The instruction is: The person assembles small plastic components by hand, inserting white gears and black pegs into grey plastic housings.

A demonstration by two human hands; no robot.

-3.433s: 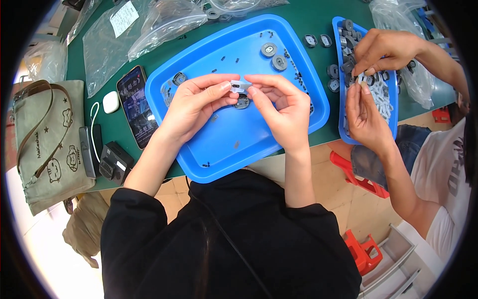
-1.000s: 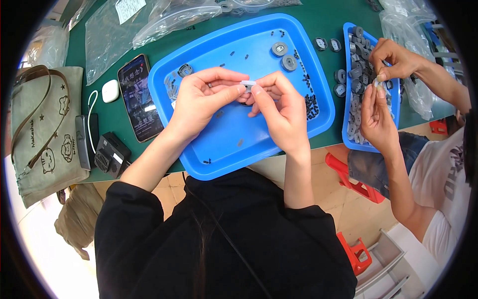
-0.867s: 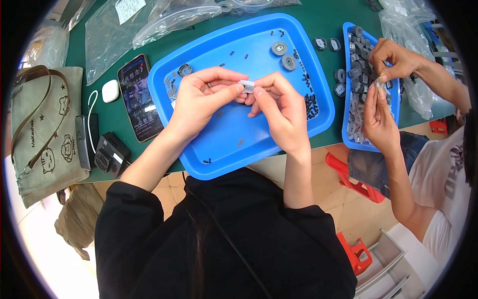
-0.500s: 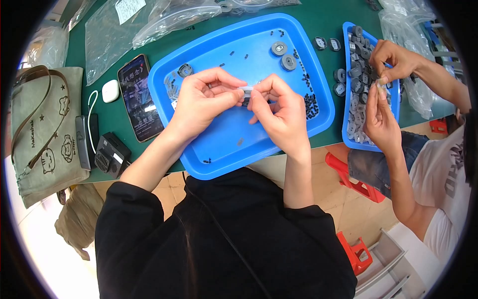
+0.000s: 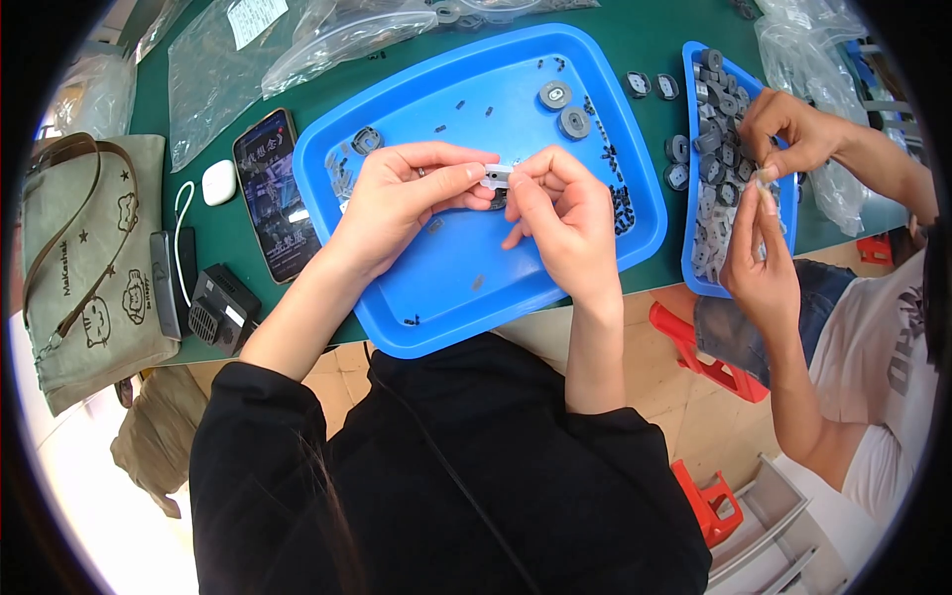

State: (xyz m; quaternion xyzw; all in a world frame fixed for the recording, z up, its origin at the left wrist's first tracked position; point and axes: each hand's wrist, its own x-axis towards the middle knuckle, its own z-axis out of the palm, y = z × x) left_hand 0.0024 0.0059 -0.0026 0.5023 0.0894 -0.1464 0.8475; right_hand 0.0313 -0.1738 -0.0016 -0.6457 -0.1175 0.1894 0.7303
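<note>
Over the middle of a blue tray [image 5: 426,322], my two hands meet at a small light grey plastic part [image 5: 497,178] with a dark spot on it. My left hand [image 5: 412,188] pinches its left end between thumb and fingers. My right hand [image 5: 562,208] has its thumb and forefinger closed at the right end. A dark piece below the part is mostly hidden by my fingers. In the tray lie grey round parts [image 5: 574,123], a dark ring-shaped part [image 5: 367,140], clear slivers [image 5: 340,171] and many tiny black pieces [image 5: 622,210].
A phone [image 5: 280,198], a white earbud case [image 5: 219,181], a black device [image 5: 224,307] and a canvas bag [image 5: 94,258] lie left. Plastic bags [image 5: 347,45] cover the back. At right, a co-worker's hands [image 5: 769,198] work over a second blue tray [image 5: 688,129] of grey parts.
The small grey part has turned so its face with the dark spot shows. My left fingers have straightened along it, and both hands have shifted slightly. The co-worker's hands moved a little.
</note>
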